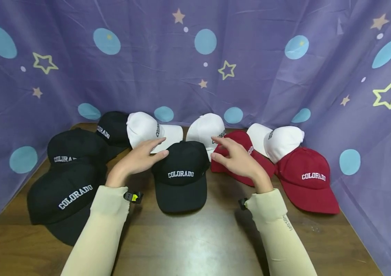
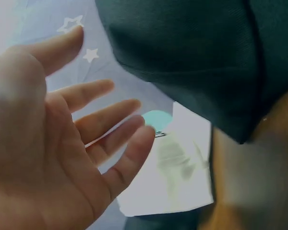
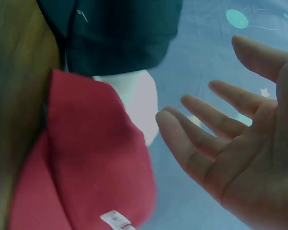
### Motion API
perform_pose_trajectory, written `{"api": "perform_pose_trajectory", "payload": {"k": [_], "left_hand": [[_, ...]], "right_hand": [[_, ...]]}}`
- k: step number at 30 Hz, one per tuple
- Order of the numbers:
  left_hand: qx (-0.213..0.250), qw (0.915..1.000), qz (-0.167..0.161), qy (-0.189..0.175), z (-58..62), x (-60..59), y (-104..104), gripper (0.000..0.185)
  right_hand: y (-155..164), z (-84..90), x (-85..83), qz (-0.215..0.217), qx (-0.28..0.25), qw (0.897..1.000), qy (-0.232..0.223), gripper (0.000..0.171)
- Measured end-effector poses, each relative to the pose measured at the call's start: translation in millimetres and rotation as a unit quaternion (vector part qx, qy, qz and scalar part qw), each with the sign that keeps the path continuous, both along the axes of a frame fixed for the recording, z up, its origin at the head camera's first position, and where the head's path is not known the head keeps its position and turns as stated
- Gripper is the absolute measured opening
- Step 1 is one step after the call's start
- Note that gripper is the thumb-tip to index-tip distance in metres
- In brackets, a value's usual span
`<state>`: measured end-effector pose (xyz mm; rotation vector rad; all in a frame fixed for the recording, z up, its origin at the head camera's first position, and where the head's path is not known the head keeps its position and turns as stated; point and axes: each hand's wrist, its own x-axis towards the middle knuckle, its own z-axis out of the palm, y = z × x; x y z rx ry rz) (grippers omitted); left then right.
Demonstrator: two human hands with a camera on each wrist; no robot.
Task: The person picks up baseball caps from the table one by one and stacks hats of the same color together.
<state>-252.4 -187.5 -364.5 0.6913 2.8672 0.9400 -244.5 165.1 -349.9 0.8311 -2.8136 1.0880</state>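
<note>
Both hands hang above the middle of the table, palms toward each other, on either side of a black cap lettered COLORADO, its brim toward me. My left hand has its fingers spread and holds nothing; in the left wrist view the hand is apart from the black cap. My right hand overlaps a red cap in the head view. In the right wrist view the same hand has loosely extended fingers, with the red cap and black cap beside it.
On the left are several black caps, overlapping one another. White caps stand along the back, one at centre and one at right. Another red cap lies at the right edge. A purple curtain borders the wooden table.
</note>
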Motion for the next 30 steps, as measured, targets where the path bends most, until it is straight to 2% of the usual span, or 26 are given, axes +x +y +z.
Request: {"api": "perform_pose_trajectory", "payload": {"k": [5,8,11,19,23,30], "left_hand": [[0.029,0.9990,-0.011,-0.031,-15.0,-8.4,0,0.066],[0.042,0.9975,-0.015,-0.054,-20.0,-10.4,0,0.068],[0.068,0.9953,-0.027,-0.063,-20.9,-11.1,1,0.066],[0.107,0.9923,-0.039,-0.048,-18.4,-10.6,3,0.050],[0.125,0.9899,-0.045,-0.049,-17.2,-10.5,5,0.049],[0.147,0.9843,-0.060,-0.076,-16.0,-9.5,6,0.053]], "right_hand": [[-10,-15.3,-5.1,-0.003,-0.012,1.000,-0.013,0.073],[-12,-20.6,-5.4,-0.008,-0.023,0.999,-0.025,0.076],[-13,-24.4,-5.6,-0.004,-0.035,0.999,-0.035,0.076],[-14,-32.0,-8.2,-0.001,-0.032,0.999,-0.035,0.075],[-14,-32.5,-9.4,0.002,-0.029,0.999,-0.034,0.076],[-16,-36.4,-10.2,0.014,-0.039,0.998,-0.044,0.078]]}}
